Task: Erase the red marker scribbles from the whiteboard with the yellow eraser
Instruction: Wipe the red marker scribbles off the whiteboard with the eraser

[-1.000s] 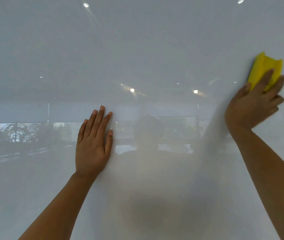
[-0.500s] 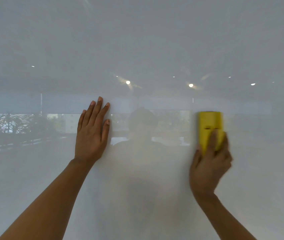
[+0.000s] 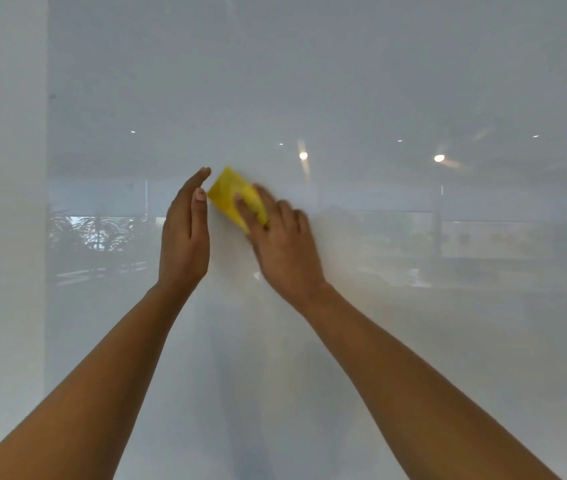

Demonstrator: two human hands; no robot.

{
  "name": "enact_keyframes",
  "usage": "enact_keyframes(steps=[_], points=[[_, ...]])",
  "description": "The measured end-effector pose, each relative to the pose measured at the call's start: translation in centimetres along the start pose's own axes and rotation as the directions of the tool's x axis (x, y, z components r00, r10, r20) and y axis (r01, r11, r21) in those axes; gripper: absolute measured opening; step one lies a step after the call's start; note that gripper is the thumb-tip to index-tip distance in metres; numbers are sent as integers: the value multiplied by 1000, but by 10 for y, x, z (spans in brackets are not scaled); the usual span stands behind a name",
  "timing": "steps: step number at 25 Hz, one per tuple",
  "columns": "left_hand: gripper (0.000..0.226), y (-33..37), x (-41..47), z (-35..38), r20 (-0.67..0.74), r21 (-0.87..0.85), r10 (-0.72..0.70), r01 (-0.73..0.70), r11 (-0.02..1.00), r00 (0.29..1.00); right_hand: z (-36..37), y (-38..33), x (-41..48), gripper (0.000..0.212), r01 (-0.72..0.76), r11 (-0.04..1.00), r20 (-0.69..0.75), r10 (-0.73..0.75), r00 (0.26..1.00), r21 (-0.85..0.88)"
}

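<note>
The glossy whiteboard (image 3: 379, 81) fills nearly the whole view and reflects a room with ceiling lights and plants. I see no red marks on it. My right hand (image 3: 282, 237) presses the yellow eraser (image 3: 232, 194) against the board just left of centre, tilted up to the left and blurred by motion. My left hand (image 3: 185, 233) rests on the board right beside it, turned edge-on with fingers straight and together, its fingertips almost touching the eraser's left corner. It holds nothing.
The board's left edge (image 3: 47, 237) runs vertically at the far left, with a plain white wall (image 3: 5, 202) beyond it.
My right hand swept the eraser from the upper right down and leftward until it reached my left hand. My left hand turned from flat on the board to edge-on. The view shifted right.
</note>
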State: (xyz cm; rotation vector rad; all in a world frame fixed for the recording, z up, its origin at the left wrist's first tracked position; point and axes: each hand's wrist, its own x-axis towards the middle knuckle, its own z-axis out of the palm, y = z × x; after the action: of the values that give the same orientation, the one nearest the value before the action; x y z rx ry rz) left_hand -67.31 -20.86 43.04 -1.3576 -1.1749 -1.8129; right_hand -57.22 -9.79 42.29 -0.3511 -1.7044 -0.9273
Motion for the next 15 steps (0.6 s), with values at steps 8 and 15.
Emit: enact_keyframes(steps=[8,15], points=[[38,-22,-21,-15,206,264,24,-79,961,978,14,-59,-105,61,532,838,255,-544,800,122],[40,-15,-37,3,299,286,26,-116,951,954,-11,-6,-210,50,724,660,257,-748,612,200]])
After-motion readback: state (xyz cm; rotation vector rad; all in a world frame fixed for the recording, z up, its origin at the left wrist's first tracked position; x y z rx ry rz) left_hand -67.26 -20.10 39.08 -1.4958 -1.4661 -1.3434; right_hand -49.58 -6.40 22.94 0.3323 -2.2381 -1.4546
